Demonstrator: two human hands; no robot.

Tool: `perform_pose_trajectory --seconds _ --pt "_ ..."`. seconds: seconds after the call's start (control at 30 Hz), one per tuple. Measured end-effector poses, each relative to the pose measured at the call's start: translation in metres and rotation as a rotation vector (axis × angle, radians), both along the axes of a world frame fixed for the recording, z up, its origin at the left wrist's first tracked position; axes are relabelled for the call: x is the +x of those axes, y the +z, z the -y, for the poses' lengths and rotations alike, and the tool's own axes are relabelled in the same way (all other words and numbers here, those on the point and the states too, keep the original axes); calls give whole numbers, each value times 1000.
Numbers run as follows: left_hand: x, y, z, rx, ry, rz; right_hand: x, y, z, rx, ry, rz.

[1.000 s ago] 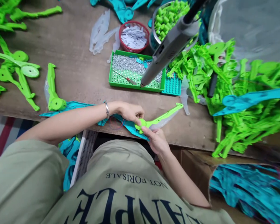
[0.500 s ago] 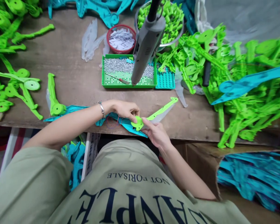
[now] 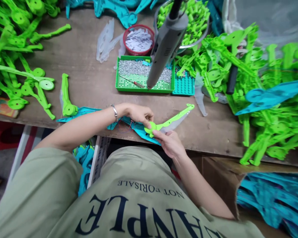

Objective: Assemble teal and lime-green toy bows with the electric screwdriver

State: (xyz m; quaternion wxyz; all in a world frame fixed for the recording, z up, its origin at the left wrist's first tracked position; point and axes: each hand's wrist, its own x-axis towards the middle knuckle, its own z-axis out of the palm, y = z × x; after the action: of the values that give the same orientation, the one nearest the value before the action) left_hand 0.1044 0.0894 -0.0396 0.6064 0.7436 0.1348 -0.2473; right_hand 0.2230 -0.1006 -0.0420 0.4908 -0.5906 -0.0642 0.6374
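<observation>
A long blue plastic piece (image 3: 139,129) lies along the near table edge, with thin red and dark wires beside it. Over its right end sits a bright green plastic arm (image 3: 175,116) with a round disc at its base and a translucent strip along its underside. The curled fingers of my left hand (image 3: 139,114) press on the disc from the left. My right hand (image 3: 172,144) pinches the arm's base, thumb on top, its other fingers partly hidden underneath. Another green arm (image 3: 65,91) with a round base stands at the blue piece's left end.
A grey electric screwdriver (image 3: 161,53) hangs over a green tray (image 3: 145,90) of small screws. Behind are a red basket (image 3: 131,52) of white slips and a bowl of green parts. Green parts (image 3: 275,129) pile up on both sides. A cardboard box (image 3: 220,170) holds blue pieces.
The camera view has turned slightly left, so everything sits further right. Both hands stay at the green arm's disc; the right thumb lies slightly lower beside it.
</observation>
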Motion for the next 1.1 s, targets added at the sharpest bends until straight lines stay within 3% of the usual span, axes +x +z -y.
perform_pose_trajectory --seconds 0.23,0.4,0.53,0.77,1.1 --pt "3 -8 0 -171 82 59 13 3 5 50 103 -96" --pt "3 -14 1 -213 108 121 16 4 7 74 181 -55" --pt "1 -15 3 -243 136 161 15 3 9 62 167 -24" --pt "2 -16 8 -159 173 137 11 -4 10 35 110 57" --pt "-3 -17 7 -190 113 137 -9 -4 4 6 -9 153"
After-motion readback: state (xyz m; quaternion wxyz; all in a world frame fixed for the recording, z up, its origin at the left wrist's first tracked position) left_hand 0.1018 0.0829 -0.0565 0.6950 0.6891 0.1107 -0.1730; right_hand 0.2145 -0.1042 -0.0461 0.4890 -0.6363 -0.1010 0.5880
